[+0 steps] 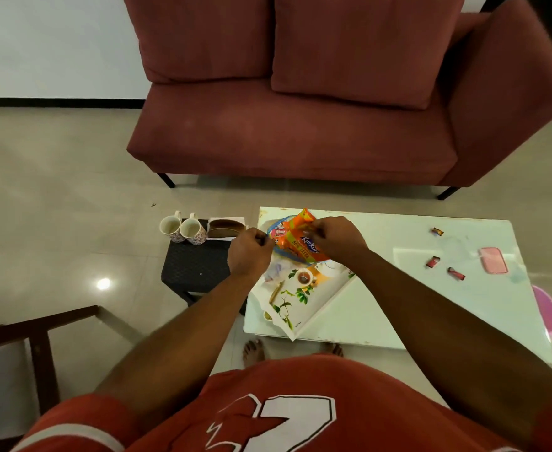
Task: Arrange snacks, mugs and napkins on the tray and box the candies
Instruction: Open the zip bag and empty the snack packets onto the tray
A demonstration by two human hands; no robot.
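On the white table, a white tray (304,300) printed with leaves and a teacup lies at an angle. Above its far end I hold an orange snack packet (295,244) and a blue and red packet (278,230) together. My right hand (338,238) pinches the orange packet's top. My left hand (250,252), fingers curled, grips the packets' left edge. Two patterned white mugs (183,229) and a napkin holder (227,227) stand on a black stool (196,265) to the left. Three wrapped candies (432,261) lie scattered on the right, near a pink box (493,260).
The white table (382,308) stands in front of a red sofa (300,125). A dark wooden chair frame (39,340) is at the lower left. A pink round object (546,308) shows past the table's right edge. My bare feet are under the near edge.
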